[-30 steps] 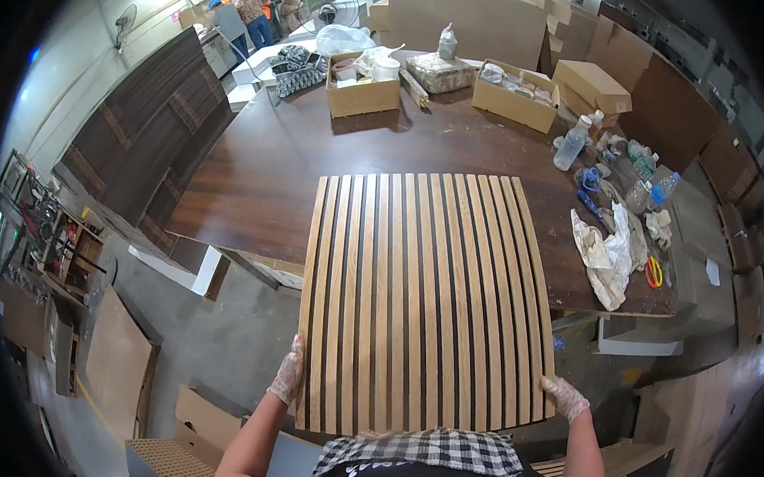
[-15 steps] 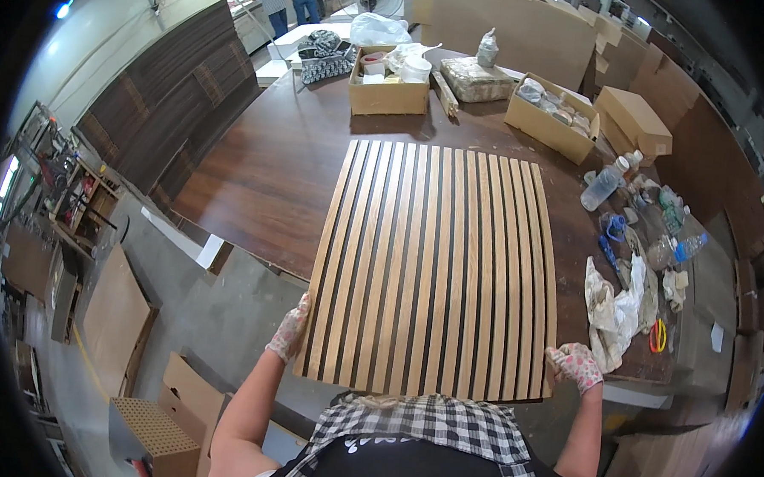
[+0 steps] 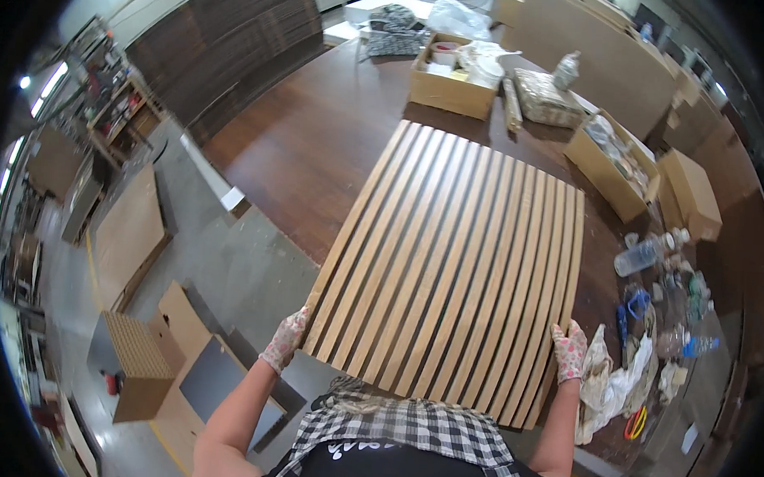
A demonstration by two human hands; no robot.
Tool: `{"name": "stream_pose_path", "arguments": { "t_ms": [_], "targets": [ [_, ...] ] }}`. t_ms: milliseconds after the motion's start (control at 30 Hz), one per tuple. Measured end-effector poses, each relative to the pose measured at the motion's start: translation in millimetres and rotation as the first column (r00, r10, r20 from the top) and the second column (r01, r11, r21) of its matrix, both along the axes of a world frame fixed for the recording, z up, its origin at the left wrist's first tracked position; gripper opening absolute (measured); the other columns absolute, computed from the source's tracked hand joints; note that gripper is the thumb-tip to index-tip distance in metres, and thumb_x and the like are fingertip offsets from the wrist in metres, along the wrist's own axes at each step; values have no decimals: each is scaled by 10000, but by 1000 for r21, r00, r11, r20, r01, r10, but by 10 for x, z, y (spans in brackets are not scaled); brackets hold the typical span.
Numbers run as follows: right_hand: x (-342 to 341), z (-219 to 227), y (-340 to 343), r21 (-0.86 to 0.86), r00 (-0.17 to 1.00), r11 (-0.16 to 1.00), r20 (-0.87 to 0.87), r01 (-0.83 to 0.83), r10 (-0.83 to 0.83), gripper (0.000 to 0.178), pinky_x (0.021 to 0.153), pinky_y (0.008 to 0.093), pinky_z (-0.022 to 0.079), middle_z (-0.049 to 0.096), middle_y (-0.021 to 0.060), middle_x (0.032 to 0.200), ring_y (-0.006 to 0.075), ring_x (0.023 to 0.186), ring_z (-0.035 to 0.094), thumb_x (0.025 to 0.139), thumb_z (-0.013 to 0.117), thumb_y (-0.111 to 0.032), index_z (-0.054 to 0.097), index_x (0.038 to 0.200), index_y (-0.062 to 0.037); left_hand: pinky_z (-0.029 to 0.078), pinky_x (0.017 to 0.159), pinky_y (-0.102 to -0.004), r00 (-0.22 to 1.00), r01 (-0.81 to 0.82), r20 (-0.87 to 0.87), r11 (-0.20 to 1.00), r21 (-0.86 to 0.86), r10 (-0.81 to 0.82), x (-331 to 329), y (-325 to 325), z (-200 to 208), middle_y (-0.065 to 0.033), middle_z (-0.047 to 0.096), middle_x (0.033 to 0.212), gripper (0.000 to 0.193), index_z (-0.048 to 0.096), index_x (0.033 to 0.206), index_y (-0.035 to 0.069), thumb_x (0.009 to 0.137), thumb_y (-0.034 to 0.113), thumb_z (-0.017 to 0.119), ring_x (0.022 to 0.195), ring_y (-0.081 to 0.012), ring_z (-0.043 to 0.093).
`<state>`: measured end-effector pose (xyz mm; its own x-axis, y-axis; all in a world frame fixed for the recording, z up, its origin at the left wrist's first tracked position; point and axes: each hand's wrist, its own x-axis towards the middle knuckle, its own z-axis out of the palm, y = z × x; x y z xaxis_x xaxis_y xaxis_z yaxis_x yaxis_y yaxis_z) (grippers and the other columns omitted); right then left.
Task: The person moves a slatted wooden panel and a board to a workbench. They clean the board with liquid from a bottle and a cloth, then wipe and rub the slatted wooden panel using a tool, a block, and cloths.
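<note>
A wood slat panel [image 3: 449,267], light strips with dark gaps between them, lies over the brown table [image 3: 292,149] and juts past its near edge toward my body. My left hand [image 3: 287,337], in a white glove with a pink pattern, grips the panel's left edge near its near corner. On the opposite side my right hand [image 3: 569,349], gloved alike, is closed on the right edge with the thumb on top. The fingers under the panel are hidden on both sides.
Cardboard boxes of supplies [image 3: 451,92] stand at the table's far side. Along the right lie plastic bottles [image 3: 646,254], white rags [image 3: 618,389] and yellow-and-red scissors [image 3: 636,423]. Opened cardboard [image 3: 175,383] and a leaning board [image 3: 132,238] are on the floor at left.
The view has turned, so the table and panel now appear slanted. My right hand has moved farther up the panel's right edge; my left hand keeps its grip.
</note>
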<state>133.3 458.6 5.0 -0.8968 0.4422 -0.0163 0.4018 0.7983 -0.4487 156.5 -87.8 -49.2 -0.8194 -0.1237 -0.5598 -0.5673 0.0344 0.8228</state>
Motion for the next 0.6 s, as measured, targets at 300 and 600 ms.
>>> {"name": "stream_pose_path", "arguments": {
  "t_ms": [300, 600],
  "targets": [
    [-173, 241, -30, -32, 982, 999, 189, 26, -19, 520, 943, 367, 363, 506, 227, 1175, 334, 1106, 476, 830, 569, -340, 474, 1186, 28, 405, 807, -247, 916, 134, -353, 975, -176, -190, -26, 73, 20, -15, 585, 962, 434, 545, 1116, -12, 925, 357, 419, 866, -82, 483],
    [338, 467, -2607, -111, 771, 806, -391, -582, 503, 292, 915, 313, 399, 556, 128, 1114, 214, 1047, 523, 863, 500, -65, 526, 1145, 6, 439, 563, -250, 934, -196, -67, 661, 724, 350, 1630, -735, -970, -5, 522, 919, 326, 499, 1082, 112, 911, 381, 432, 749, -105, 494]
  ]
}}
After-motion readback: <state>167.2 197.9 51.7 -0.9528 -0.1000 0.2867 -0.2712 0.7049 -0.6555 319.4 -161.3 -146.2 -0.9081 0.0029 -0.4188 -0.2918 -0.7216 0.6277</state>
